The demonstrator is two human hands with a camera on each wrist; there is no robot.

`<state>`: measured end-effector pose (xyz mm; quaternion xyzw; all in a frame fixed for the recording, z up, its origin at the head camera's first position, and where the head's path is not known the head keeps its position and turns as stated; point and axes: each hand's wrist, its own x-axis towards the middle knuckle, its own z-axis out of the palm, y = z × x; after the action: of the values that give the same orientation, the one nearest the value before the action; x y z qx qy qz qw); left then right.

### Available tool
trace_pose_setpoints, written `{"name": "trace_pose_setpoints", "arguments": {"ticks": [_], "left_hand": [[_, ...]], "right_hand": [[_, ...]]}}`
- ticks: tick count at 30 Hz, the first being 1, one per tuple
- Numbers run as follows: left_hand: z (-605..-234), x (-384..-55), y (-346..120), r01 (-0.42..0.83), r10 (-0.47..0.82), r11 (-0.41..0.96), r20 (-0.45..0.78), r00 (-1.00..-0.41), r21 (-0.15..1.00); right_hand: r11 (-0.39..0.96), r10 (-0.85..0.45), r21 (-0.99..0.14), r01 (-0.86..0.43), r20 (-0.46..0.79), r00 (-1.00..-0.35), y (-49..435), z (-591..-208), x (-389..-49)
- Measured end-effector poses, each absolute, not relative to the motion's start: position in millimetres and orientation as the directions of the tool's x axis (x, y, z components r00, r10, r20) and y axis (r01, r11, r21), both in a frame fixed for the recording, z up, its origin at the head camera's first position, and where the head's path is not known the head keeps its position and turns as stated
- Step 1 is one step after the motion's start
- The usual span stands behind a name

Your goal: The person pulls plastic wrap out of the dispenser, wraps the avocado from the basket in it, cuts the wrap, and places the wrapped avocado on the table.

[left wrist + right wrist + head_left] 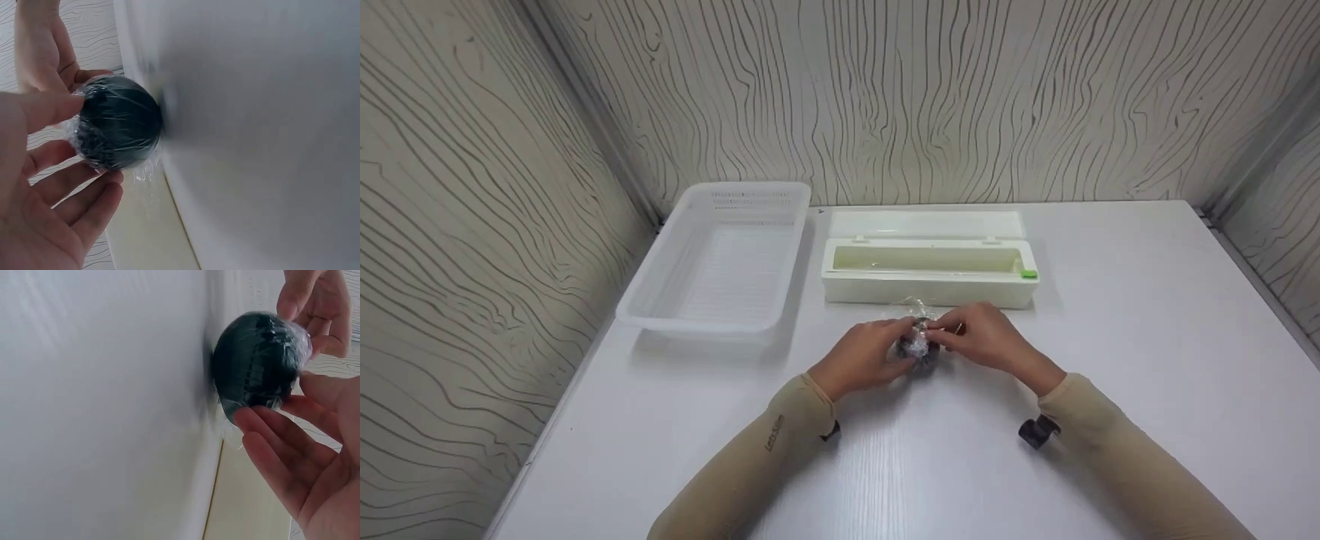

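Observation:
A dark green, round object point(121, 121) wrapped in clear cling film sits on the white table, just in front of a long white dispenser box. My left hand point(870, 356) holds its left side between thumb and fingers, the lower fingers spread loosely in the left wrist view. From the other side, my right hand point(986, 335) pinches the crumpled cling film point(918, 330) at the top with thumb and forefinger. In the right wrist view the film lies wrinkled over the object point(253, 363), with loose ends sticking out. Fingers partly hide the object in the head view.
Behind the hands stands the white dispenser box point(930, 291), its lid point(926, 223) folded back and a green slider point(1029, 274) at its right end. To the left is a white plastic basket point(701, 325). Patterned walls point(885, 97) border the table point(930, 480).

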<state>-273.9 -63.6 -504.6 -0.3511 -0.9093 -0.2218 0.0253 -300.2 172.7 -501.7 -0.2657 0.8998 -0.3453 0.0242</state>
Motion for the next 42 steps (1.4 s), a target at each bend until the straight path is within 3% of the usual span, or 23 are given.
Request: {"name": "trace_pose_setpoints", "arguments": {"ticks": [6, 11, 17, 27, 35, 42], "left_hand": [[-507.6, -273.3, -65.2, 0.606, 0.591, 0.729, 0.155, -0.792, 0.317], [-505.5, -277.5, -66.5, 0.615, 0.595, 0.741, 0.163, -0.787, 0.268], [-501.2, -280.8, -72.9, 0.626, 0.613, 0.74, 0.138, -0.778, 0.245], [-500.0, -280.0, -77.6, 0.61, 0.594, 0.764, 0.14, -0.792, 0.211], [-501.7, -278.7, -72.4, 0.595, 0.587, 0.752, 0.123, -0.8, 0.283], [-502.1, -284.1, -70.5, 0.652, 0.647, 0.693, 0.134, -0.751, 0.308]], "right_hand": [[0.588, -0.578, -0.633, -0.503, 0.107, -0.809, 177.8, -500.4, -299.5], [0.613, -0.548, -0.629, -0.478, 0.096, -0.831, 186.5, -492.7, -299.6], [0.64, -0.45, -0.6, -0.48, 0.214, -0.867, 195.6, -484.8, -301.9], [0.649, -0.404, -0.525, -0.551, 0.377, -0.834, 205.7, -489.7, -306.2], [0.627, -0.481, -0.562, -0.54, 0.266, -0.835, 209.8, -496.5, -306.0], [0.556, -0.63, -0.572, -0.603, 0.183, -0.754, 207.8, -505.9, -304.2]]}}
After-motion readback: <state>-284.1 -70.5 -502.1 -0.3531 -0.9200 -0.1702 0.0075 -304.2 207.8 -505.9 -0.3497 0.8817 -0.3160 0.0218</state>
